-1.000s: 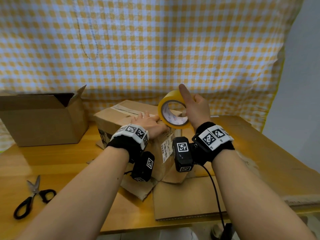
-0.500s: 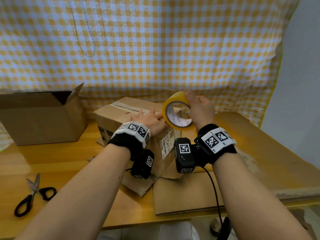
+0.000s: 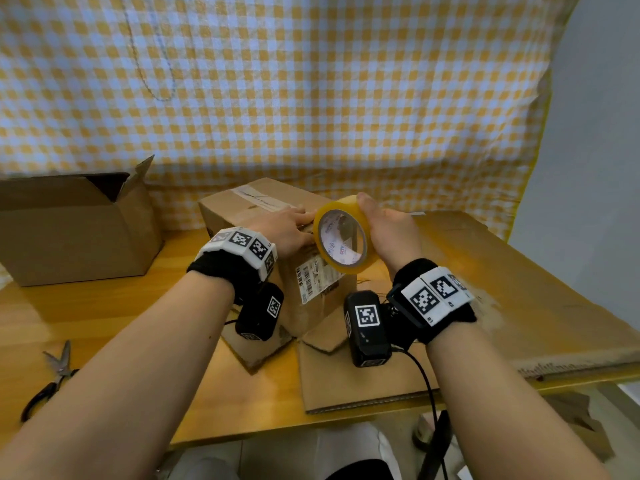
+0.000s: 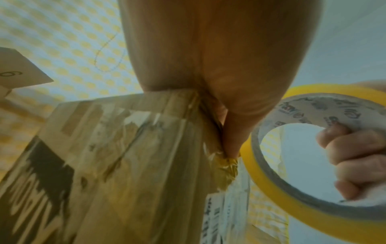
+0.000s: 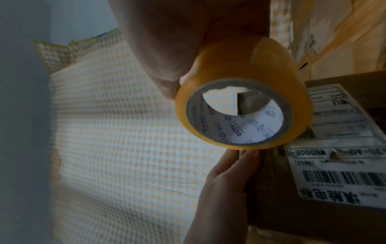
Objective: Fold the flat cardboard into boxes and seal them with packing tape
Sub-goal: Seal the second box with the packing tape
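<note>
A closed cardboard box (image 3: 242,213) with a shipping label (image 3: 311,282) stands mid-table. My left hand (image 3: 284,230) lies flat on its top near the right edge, and its thumb presses a crumpled end of yellow tape (image 4: 226,166) against the box corner. My right hand (image 3: 388,233) grips a roll of yellow packing tape (image 3: 343,237) just right of the box top, fingers curled through the core (image 4: 342,156). In the right wrist view the roll (image 5: 240,102) fills the middle, with the box label (image 5: 338,148) beside it.
An open cardboard box (image 3: 76,230) stands at the back left. Scissors (image 3: 52,379) lie near the left front edge. Flat cardboard sheets (image 3: 363,382) lie under and in front of the closed box, and a large sheet (image 3: 519,289) covers the table's right side.
My right hand has brought the tape roll nearer and slightly lower beside the box, with its fingers now curled through the core. The left hand stays on the box top.
</note>
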